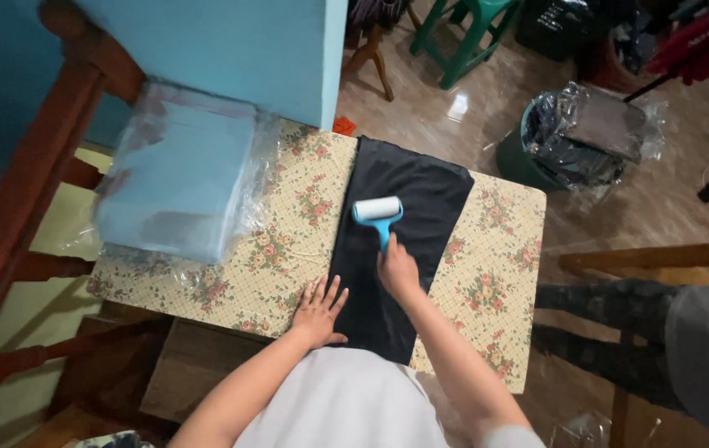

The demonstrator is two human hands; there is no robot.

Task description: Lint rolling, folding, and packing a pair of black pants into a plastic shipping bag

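At far left a wooden chair frame [35, 174] stands against the small table [504, 332], whose cloth is printed with pink flowers on a cream grid. A stack of pale blue fabric in clear plastic wrap [176, 178] sits on the table's left end, kept apart from the work in the middle. The person's left hand [318, 311] lies flat with its 5 fingers spread, pressing on the near left edge of a black cloth [408, 241], seemingly to pin it so it does not slide. The cloth runs in 1 long strip across the table from the person's body to the far edge, smoothed flat. The right hand [397, 272] is wrapped in a fist around the blue handle of a lint roller [377, 212], whose white drum rests on the cloth toward its far end, held at arm's length, square across the strip. A white shirt fills the foreground between the 2 forearms. Right of the table, on a glossy tiled floor, a green bin lined with a black bag [566, 141] stands near the far corner. At the right edge, another person's dark trouser legs [611, 319] stretch toward the table, hands out of sight.
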